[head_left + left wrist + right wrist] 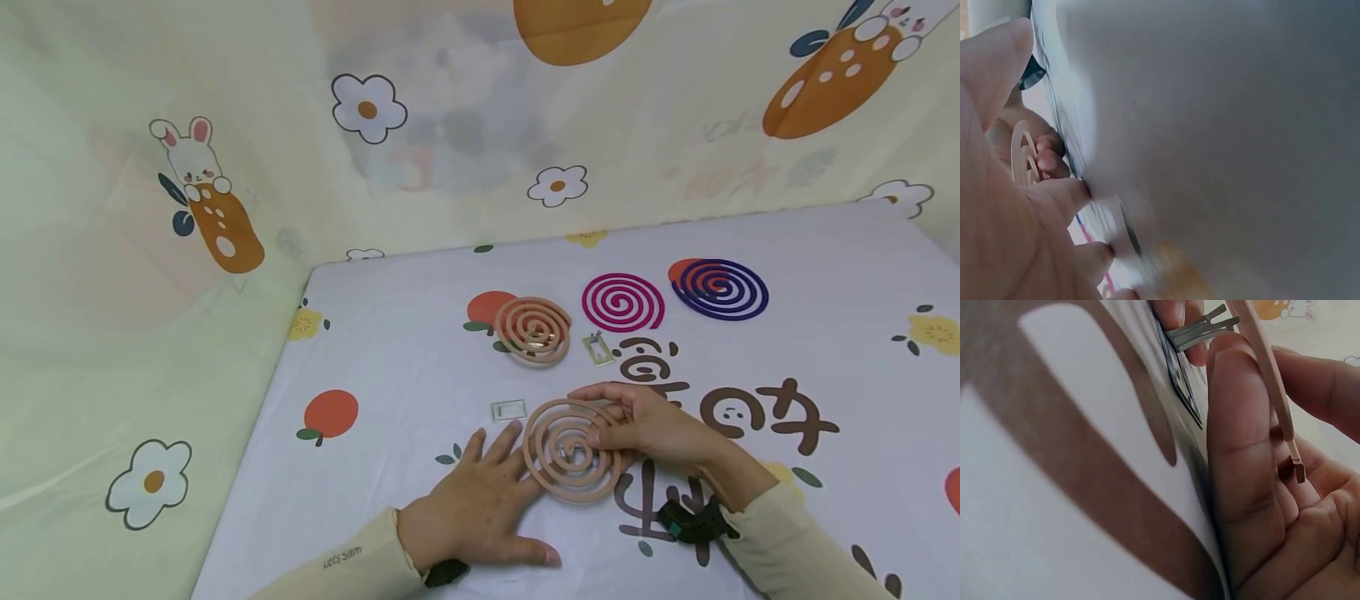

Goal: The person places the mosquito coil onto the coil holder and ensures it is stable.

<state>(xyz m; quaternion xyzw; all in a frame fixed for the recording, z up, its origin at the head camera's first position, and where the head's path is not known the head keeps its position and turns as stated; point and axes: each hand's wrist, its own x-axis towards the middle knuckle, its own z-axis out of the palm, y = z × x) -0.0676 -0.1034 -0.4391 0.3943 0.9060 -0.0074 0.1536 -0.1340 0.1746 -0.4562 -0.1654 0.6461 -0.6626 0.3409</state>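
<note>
In the head view my right hand (648,429) grips a tan mosquito coil (567,450) at its right edge, between thumb and fingers. The right wrist view has a small metal coil stand (1194,334) with its prongs raised beside the coil's rim. Fingertips of the other hand are behind that stand. My left hand (480,500) lies palm down on the table with its fingers spread. Its index finger reaches toward the coil's left side, and the coil partly hides the fingertip. Whether the prongs touch the coil cannot be told.
Farther back, another tan coil (533,329) sits over a metal stand. A pink coil (621,304) and a dark blue coil (723,290) lie right of it. Two flat metal stands, one nearer (508,409) and one farther (597,348), rest on the printed tablecloth (405,358).
</note>
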